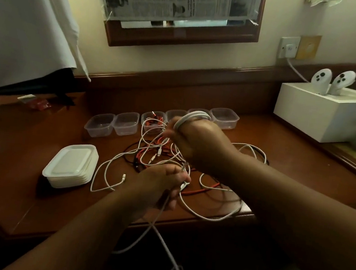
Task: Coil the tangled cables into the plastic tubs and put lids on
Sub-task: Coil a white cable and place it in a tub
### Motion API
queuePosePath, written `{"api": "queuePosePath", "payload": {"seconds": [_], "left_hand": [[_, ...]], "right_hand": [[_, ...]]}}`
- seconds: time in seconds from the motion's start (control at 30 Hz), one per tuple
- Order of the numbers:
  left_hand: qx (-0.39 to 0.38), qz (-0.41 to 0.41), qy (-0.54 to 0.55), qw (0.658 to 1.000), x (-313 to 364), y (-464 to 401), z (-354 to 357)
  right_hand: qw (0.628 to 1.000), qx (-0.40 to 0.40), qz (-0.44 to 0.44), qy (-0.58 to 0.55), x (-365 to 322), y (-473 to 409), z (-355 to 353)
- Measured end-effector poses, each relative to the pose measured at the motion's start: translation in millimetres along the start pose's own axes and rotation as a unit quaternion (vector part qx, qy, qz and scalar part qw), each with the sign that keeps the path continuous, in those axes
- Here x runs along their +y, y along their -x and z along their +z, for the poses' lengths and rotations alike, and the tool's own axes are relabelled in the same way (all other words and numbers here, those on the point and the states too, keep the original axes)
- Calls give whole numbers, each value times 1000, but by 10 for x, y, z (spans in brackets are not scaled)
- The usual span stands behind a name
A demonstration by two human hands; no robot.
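Cable (166, 202) held by both hands (163, 181) overhangs desk edge (207, 220).

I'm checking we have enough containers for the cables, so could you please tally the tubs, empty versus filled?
Tubs seen empty: 3
Tubs holding cable: 1
Tubs partly hidden behind the right hand, contents unclear: 2
Total tubs: 6

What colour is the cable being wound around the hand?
White. The cable looped over the right hand shows best in the head view.
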State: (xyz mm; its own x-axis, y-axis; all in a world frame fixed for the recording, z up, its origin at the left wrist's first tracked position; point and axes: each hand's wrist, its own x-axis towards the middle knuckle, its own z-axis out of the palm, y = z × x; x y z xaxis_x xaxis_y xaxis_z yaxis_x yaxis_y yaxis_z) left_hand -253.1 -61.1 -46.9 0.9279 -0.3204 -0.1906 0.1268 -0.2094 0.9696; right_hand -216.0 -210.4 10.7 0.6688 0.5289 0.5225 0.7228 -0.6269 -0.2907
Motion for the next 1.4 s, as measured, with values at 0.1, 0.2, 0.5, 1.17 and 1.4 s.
{"api": "queuePosePath", "payload": {"seconds": [0.1,0.2,0.5,1.17,1.4], "left_hand": [[0,13,-115,993,35,62,-117],[31,78,-232,969,104,104,-261],[41,157,-22,987,-47,70,-235],[-26,-5,123,992,176,210,-487],[71,65,-11,995,208,208,-402]], "right_hand": [[971,-133,31,194,41,35,-22],[961,-219,73,153,14,75,-20],[545,-313,102,-771,93,9,38],[956,-107,-48,268,-225,-39,-46],[957,-254,106,95,-213,-78,-42]]}}
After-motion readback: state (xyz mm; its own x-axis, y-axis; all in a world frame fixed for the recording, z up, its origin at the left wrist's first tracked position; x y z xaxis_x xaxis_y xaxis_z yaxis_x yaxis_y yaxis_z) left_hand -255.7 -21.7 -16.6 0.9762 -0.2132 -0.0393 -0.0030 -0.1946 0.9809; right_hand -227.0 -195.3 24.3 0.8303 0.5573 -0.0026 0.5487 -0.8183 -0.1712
